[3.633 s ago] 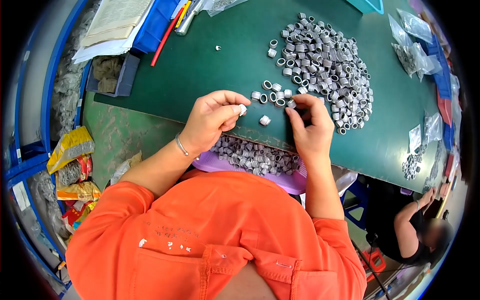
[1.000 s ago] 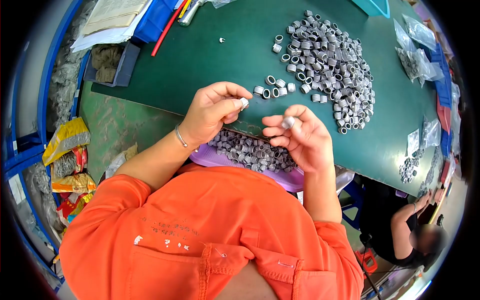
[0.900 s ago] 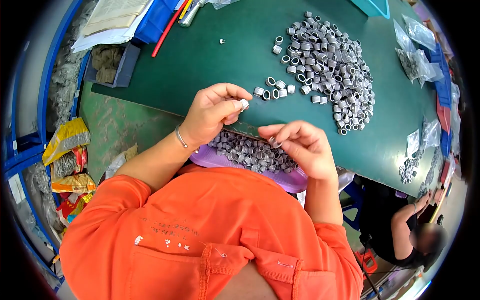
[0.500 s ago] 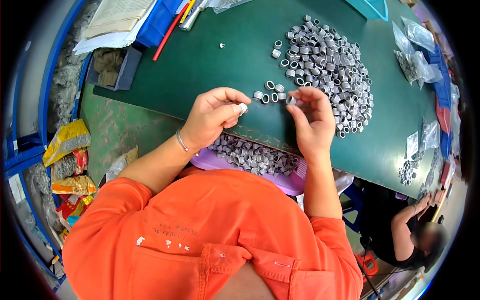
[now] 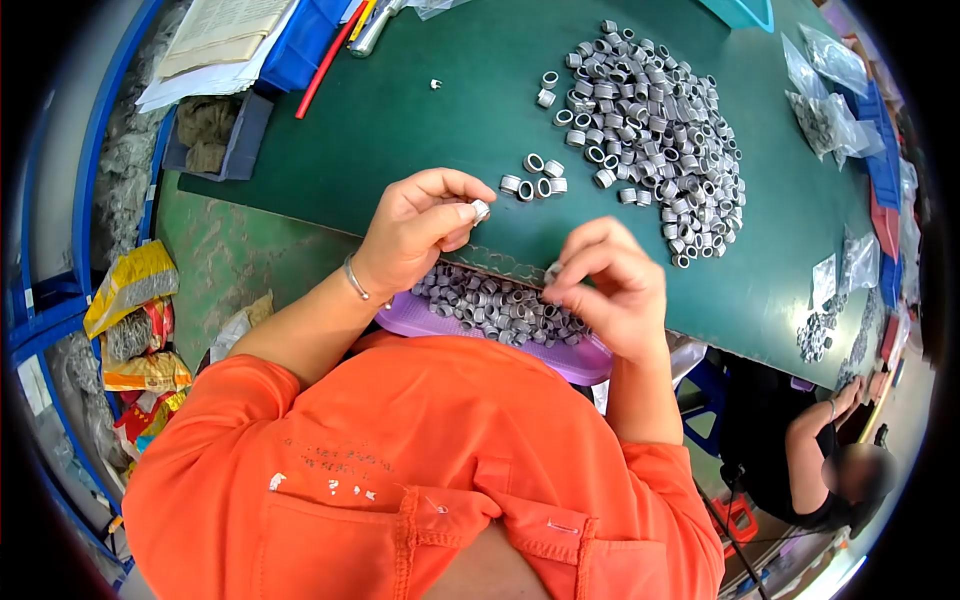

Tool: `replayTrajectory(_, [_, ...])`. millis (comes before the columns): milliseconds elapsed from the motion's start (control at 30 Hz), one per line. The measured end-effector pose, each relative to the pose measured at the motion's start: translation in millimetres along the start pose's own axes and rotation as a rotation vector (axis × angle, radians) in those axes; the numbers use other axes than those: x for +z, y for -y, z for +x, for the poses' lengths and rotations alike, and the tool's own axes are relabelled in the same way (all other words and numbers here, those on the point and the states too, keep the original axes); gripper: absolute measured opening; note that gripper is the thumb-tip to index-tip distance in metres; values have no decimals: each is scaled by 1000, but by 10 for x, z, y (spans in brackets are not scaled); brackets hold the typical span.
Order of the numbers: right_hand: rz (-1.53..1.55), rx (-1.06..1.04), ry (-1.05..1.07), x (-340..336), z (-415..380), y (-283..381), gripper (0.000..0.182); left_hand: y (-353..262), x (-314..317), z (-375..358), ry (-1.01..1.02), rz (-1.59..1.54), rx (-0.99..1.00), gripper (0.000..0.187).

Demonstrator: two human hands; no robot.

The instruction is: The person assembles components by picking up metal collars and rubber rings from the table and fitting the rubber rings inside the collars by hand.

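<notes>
My left hand pinches a small white-and-silver piece between thumb and fingertips, over the table's near edge. To its right, my right hand holds a small grey ring at its fingertips, above the edge of the purple tray. Many grey rings lie in that tray below both hands. A small group of rings sits on the green table just beyond my hands. Farther right is a large pile of grey rings.
A tiny white piece lies on the table. Red pen, blue bin and grey box with cloth are at the upper left. Plastic bags lie at the right. Another person sits at the lower right.
My right hand has moved down and left from the small group of rings to the table's near edge, with a ring. My left hand has barely shifted.
</notes>
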State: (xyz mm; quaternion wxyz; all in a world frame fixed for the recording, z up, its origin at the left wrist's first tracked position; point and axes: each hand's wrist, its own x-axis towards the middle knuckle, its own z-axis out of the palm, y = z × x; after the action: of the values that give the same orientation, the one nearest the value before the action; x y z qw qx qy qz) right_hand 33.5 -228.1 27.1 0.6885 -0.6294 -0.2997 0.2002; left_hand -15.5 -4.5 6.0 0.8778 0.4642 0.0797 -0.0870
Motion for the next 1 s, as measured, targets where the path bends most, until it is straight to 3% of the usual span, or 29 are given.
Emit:
replayTrajectory(33, [-93, 18, 136, -8, 21, 62, 21, -2, 2, 0, -3, 1, -5, 19])
replayTrajectory(100, [-124, 62, 175, 49, 51, 40, 22, -4, 4, -3, -6, 3, -11, 19])
replayTrajectory(200, [-869, -213, -128, 48, 238, -142, 25, 0, 10, -2, -8, 2, -10, 19])
replayTrajectory(233, [-964, -235, -180, 56, 301, -197, 29, -1, 16, -3, -12, 5, -7, 18])
replayTrajectory(433, [-938, -195, -225, 41, 231, -255, 30, -13, 25, -4, -29, -39, 5, 16])
replayTrajectory(500, [-332, 107, -373, 93, 173, -186, 28, -15, 32, 2, -21, -42, 0, 16])
replayTrajectory(567, [-314, 106, -336, 45, 123, -189, 22, -11, 29, 1, -24, -38, -1, 16])
replayTrajectory(667, [497, 357, -369, 23, 83, -177, 17, -11, 15, 1, -7, 18, -4, 18])
replayTrajectory(833, [775, 422, -405, -3, 66, -188, 14, -11, 13, -2, -6, 19, 6, 18])
replayTrajectory(1000, [958, 327, -255, -76, 32, -228, 12, -6, 9, -5, -2, 24, 6, 18])
